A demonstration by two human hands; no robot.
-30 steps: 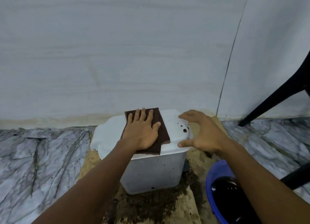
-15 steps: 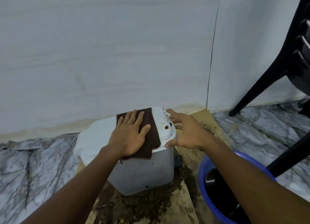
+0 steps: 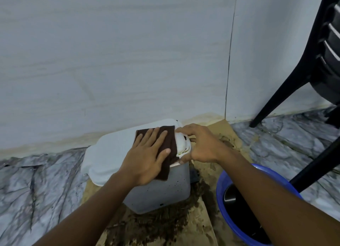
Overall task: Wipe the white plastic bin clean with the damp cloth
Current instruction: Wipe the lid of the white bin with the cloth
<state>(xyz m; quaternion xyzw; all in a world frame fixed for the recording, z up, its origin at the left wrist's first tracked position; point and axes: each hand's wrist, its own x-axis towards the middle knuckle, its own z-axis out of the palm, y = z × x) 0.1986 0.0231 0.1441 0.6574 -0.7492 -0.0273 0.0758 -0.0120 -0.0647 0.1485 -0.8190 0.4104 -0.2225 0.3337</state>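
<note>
The white plastic bin (image 3: 160, 194) stands on a soiled sheet of cardboard by the wall, its white lid (image 3: 110, 150) shut. A dark brown damp cloth (image 3: 169, 144) lies on the right half of the lid and hangs a little over the front edge. My left hand (image 3: 147, 157) presses flat on the cloth, fingers spread. My right hand (image 3: 202, 146) grips the lid's right end, thumb under the front rim and fingers over the top. Brown smears show on the lid between the cloth and my right hand. Small dark specks dot the bin's front wall.
A blue basin (image 3: 222, 187) of dark water stands on the floor at the right, under my right forearm. A black plastic chair (image 3: 287, 83) stands at the far right. Dirty brown cardboard (image 3: 165, 227) lies under the bin. The pale wall rises close behind; the floor is grey marble.
My left hand has slid the cloth to the right across the lid. My right hand has closed onto the lid's right end. The view has shifted right, showing more of the chair.
</note>
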